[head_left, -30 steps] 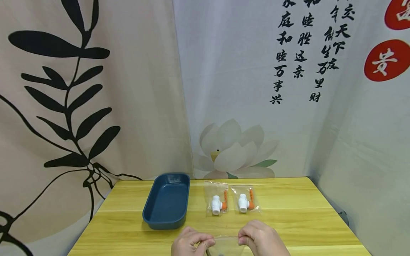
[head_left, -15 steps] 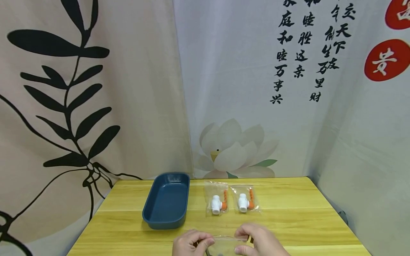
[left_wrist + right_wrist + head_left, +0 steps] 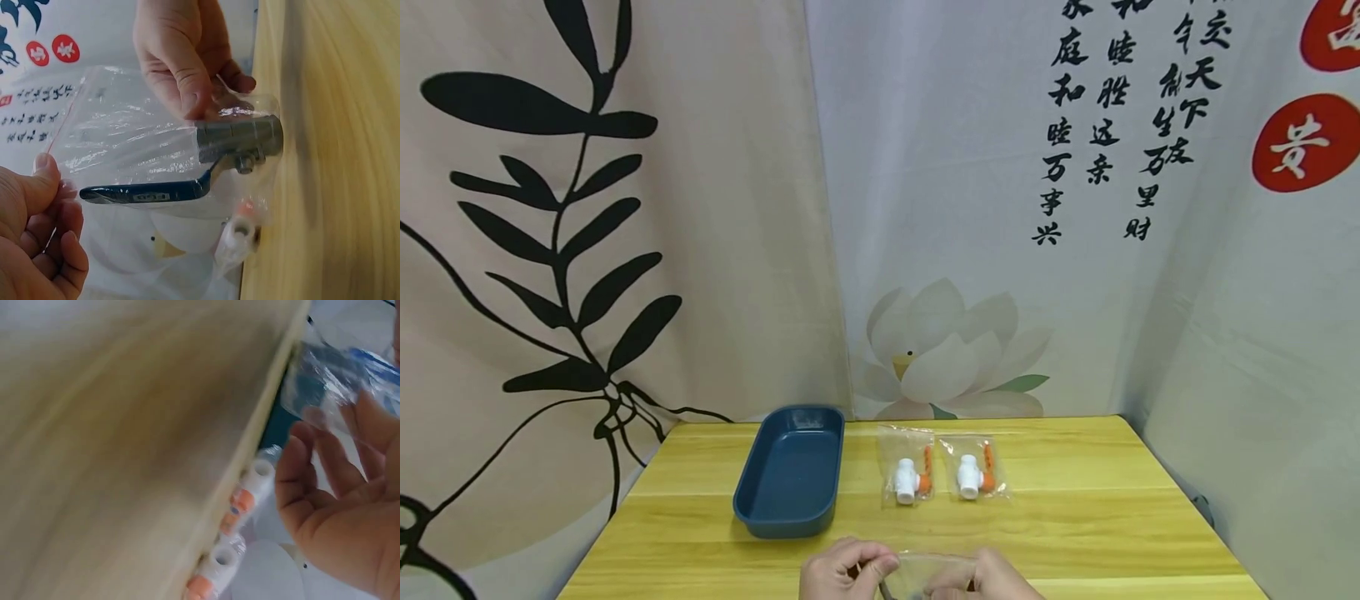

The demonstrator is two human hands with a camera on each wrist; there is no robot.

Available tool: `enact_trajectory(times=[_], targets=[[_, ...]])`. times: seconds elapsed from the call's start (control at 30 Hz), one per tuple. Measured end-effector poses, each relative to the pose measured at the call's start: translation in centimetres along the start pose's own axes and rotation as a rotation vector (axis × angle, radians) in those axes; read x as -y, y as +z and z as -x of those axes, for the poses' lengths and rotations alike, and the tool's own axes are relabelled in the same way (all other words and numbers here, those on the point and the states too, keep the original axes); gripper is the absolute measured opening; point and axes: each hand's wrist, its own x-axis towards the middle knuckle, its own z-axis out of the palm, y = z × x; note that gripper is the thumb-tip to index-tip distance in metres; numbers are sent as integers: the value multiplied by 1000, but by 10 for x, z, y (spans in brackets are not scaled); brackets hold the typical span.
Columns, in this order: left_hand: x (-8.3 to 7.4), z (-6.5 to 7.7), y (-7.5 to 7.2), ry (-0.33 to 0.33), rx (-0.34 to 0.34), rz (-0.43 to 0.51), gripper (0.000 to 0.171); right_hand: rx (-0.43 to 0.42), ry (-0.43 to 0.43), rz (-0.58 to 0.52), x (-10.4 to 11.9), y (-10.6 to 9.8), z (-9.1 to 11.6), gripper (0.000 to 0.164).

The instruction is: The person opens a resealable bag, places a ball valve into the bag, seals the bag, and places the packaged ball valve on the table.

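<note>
A clear zip bag [image 3: 131, 150] holds a metal ball valve [image 3: 240, 139] with a dark blue lever handle. My left hand [image 3: 44, 231] pinches the bag's top corner between thumb and fingers. My right hand [image 3: 187, 56] grips the bag's opposite side, lower down near the valve body, its thumb on one face and fingers behind. In the head view the left hand [image 3: 848, 573] and right hand [image 3: 988, 577] show at the bottom edge, with the bag [image 3: 925, 568] between them. Most of the valve is cut off there.
A blue tray [image 3: 837, 467] stands on the wooden table [image 3: 1075, 475], towards the back left. Two bagged white plastic valves with orange handles, the left one [image 3: 906, 481] and the right one [image 3: 970, 477], lie to its right. Printed curtains hang behind the table.
My right hand has left the bag's top edge and moved down along its side. The left hand keeps its pinch on the corner. The tray and white valves stay put.
</note>
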Motion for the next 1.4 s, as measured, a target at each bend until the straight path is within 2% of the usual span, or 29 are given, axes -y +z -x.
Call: enact_trajectory(times=[0.1,0.2,0.3,0.4,0.47,0.67,0.83,1.03,1.17,1.3,1.4], targets=[[-3,-3,-4,-94,-21,-14,14,-82,99,-70,9,1,1,27],[-1,-7,-8,-155,-64,-39,13,-154,173,-22,14,-3,1,27],[6,-10,-12,-216,-79,-62,10,-185,180,38,15,-9,2,28],[11,-12,-14,-276,-61,-75,9,-203,169,77,17,-11,4,28],[14,-12,-15,-290,-44,-74,10,-212,169,95,18,-12,5,28],[15,-14,-17,-312,6,-68,11,-229,206,143,24,-13,8,26],[17,-16,-22,-299,1,-99,11,-253,250,217,32,-20,10,24],[19,-18,-28,-275,-48,-120,10,-307,223,445,40,-35,17,17],[20,-17,-32,-285,-52,-119,11,-389,237,600,45,-48,24,15],[24,-17,-39,-309,-8,-132,14,-465,302,667,52,-67,30,15],[28,-17,-45,-298,84,-171,16,-509,335,680,57,-84,32,15]])
